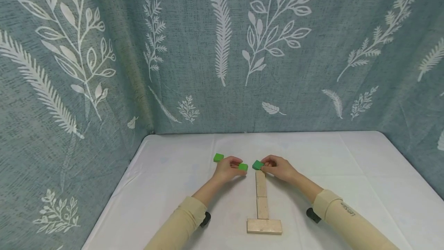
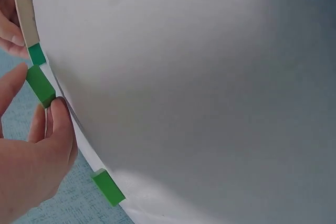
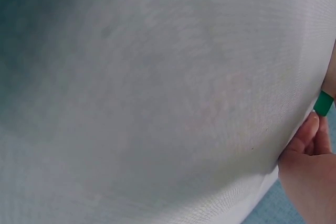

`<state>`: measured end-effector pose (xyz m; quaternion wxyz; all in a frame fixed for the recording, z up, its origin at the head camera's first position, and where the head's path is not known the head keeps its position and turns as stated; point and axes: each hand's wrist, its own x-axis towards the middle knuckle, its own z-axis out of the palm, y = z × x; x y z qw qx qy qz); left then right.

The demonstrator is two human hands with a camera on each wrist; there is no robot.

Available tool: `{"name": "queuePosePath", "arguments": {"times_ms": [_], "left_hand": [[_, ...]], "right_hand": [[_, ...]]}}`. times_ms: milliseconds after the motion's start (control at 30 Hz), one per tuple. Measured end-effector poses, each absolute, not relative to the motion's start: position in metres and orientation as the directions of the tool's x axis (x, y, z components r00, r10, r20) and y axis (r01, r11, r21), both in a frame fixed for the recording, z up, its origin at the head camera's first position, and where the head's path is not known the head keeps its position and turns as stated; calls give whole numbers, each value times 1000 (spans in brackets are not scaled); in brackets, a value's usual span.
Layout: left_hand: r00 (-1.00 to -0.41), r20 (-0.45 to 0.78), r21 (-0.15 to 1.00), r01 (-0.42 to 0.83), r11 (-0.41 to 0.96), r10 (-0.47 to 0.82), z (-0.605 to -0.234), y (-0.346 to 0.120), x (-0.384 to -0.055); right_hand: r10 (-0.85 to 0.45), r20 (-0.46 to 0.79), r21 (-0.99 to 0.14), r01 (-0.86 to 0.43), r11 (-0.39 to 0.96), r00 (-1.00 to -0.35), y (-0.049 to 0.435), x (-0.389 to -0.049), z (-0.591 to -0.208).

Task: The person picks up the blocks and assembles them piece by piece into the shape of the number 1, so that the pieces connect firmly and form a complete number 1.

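My left hand (image 1: 227,171) pinches a light green block (image 1: 243,167) between thumb and fingers, left of the far end of a line of wooden blocks. At that far end my right hand (image 1: 280,168) holds a darker green block (image 1: 258,165) by its right side. Two plain wooden blocks, a far one (image 1: 261,183) and a near one (image 1: 262,207), lie end to end. A third wooden block (image 1: 264,226) lies crosswise at their near end, forming an upside-down T. In the left wrist view, the held green block (image 2: 41,85) is close to the darker one (image 2: 37,54).
Another light green block (image 1: 218,157) lies on the table behind my left hand. White cloth covers the table (image 1: 322,153). Patterned blue-grey curtains (image 1: 194,49) hang behind and at both sides. Dark wrist devices (image 1: 313,215) sit under the sleeves.
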<state>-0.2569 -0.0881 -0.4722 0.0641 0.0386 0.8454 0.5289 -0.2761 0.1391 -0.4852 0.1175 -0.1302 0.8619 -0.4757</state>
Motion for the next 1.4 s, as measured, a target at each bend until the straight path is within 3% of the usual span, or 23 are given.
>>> {"name": "queuePosePath", "arguments": {"times_ms": [1400], "left_hand": [[-975, 24, 870, 130, 475, 222, -480, -73, -259]], "right_hand": [[-321, -85, -845, -102, 525, -943, 138, -277, -485]]}}
